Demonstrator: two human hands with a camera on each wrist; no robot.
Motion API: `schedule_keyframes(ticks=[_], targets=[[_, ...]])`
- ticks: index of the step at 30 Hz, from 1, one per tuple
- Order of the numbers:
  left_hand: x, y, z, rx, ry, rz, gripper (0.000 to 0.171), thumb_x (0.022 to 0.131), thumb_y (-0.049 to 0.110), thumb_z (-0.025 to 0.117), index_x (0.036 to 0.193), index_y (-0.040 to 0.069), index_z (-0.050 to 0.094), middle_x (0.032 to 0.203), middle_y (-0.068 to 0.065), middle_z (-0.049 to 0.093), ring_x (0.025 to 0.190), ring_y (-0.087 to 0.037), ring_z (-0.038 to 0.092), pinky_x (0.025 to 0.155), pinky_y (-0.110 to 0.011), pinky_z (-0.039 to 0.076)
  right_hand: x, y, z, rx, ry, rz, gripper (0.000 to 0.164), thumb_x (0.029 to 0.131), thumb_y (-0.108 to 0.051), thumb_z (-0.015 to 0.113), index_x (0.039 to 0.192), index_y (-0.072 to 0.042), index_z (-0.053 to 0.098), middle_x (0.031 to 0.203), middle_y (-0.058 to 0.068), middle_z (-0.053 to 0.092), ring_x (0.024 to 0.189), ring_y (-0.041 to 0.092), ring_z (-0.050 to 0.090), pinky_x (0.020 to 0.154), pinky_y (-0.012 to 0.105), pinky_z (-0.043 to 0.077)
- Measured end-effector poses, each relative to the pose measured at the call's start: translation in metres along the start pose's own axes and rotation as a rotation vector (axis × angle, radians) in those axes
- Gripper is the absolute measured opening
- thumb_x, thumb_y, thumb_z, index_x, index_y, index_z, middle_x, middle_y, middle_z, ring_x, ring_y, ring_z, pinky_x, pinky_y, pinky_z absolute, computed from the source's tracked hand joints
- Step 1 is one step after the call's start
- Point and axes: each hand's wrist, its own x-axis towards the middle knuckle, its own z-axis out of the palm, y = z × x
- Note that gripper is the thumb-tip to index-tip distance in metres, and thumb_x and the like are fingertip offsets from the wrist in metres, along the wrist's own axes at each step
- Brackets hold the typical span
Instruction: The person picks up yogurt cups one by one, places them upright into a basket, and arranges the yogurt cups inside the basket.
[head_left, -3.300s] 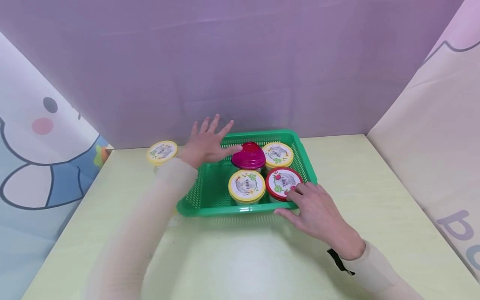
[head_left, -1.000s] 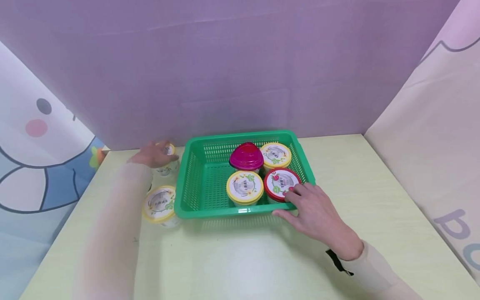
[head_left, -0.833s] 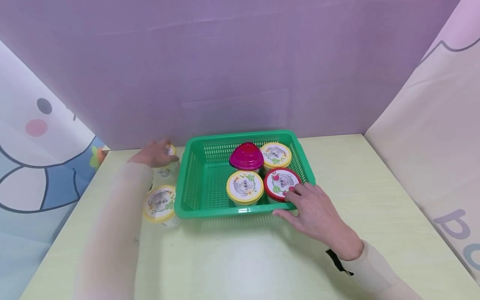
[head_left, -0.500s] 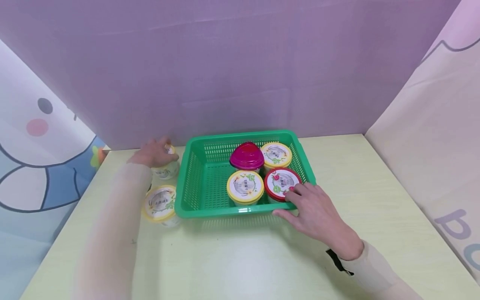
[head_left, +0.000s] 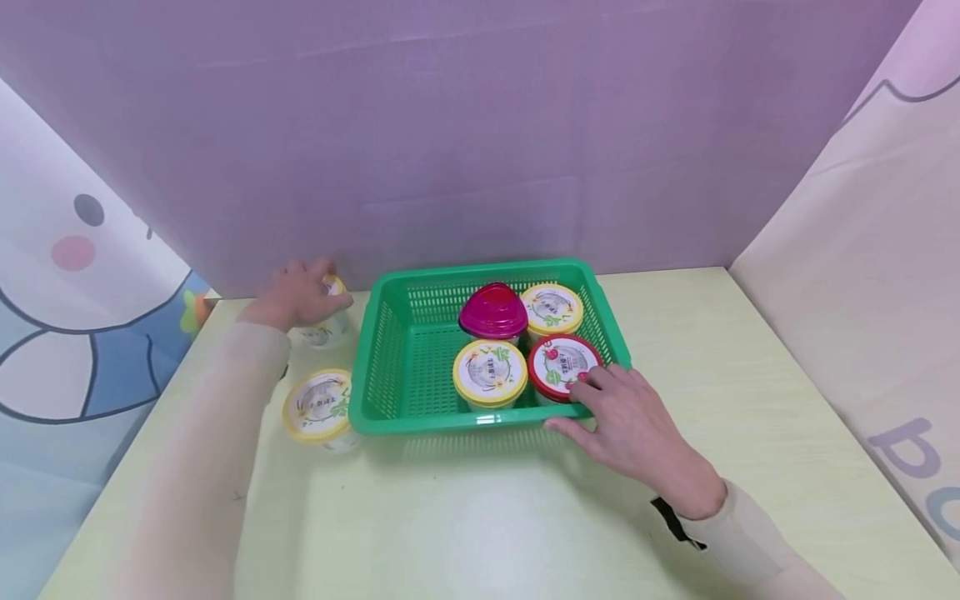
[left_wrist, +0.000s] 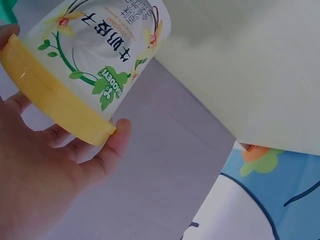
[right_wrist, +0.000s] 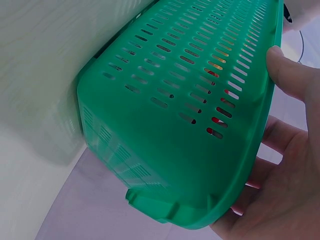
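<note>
The left hand (head_left: 302,293) grips a tub (left_wrist: 92,55) just left of the basket (head_left: 442,423), its fingers (left_wrist: 120,134) bent round the yellow lid (left_wrist: 52,97). The tub lies right under those fingers, on their basket side, its long axis running from the lid down toward the bench (head_left: 465,533); I can't tell whether its base touches. The left hand is far nearer to it; the right hand (head_left: 633,425) grips the basket's rim by the near right corner, fingers curled over, thumb outside. A second tub (head_left: 317,408) stands nearer the person, just beside the basket.

From the head, four more tubs (head_left: 491,371) show inside the basket; the right wrist gives only coloured glints through the slots. The left wrist alone bares the held tub's printed side, largely hidden from above.
</note>
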Motion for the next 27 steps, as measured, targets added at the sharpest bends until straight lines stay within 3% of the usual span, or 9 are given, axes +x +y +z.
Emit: schedule_keyframes(ticks=[5, 15, 27], targets=[[-0.006, 0.003, -0.009, 0.026, 0.036, 0.009, 0.063, 0.095, 0.052, 0.048, 0.142, 0.011, 0.037, 0.129, -0.035, 0.037, 0.116, -0.056, 0.038, 0.084, -0.073, 0.04, 0.0, 0.0, 0.0, 0.0, -0.002, 0.001, 0.084, 0.094, -0.078, 0.026, 0.091, -0.007, 0.073, 0.087, 0.007, 0.064, 0.077, 0.024, 0.056, 0.067, 0.036, 0.046], [-0.013, 0.012, -0.028, 0.056, 0.043, 0.047, 0.065, 0.098, 0.057, 0.043, 0.144, 0.011, 0.037, 0.133, -0.03, 0.038, 0.118, -0.055, 0.038, 0.086, -0.073, 0.039, 0.0, 0.0, 0.0, 0.004, 0.005, -0.003, 0.084, 0.094, -0.077, 0.026, 0.089, -0.008, 0.072, 0.086, 0.006, 0.063, 0.076, 0.023, 0.055, 0.066, 0.036, 0.045], [-0.021, 0.036, -0.049, 0.115, 0.078, 0.106, 0.061, 0.099, 0.052, 0.041, 0.146, 0.013, 0.037, 0.143, -0.031, 0.035, 0.121, -0.057, 0.037, 0.089, -0.074, 0.038, 0.0, 0.0, -0.001, 0.007, -0.018, 0.009, 0.083, 0.093, -0.078, 0.03, 0.094, -0.007, 0.074, 0.09, 0.008, 0.065, 0.08, 0.024, 0.057, 0.069, 0.037, 0.046]])
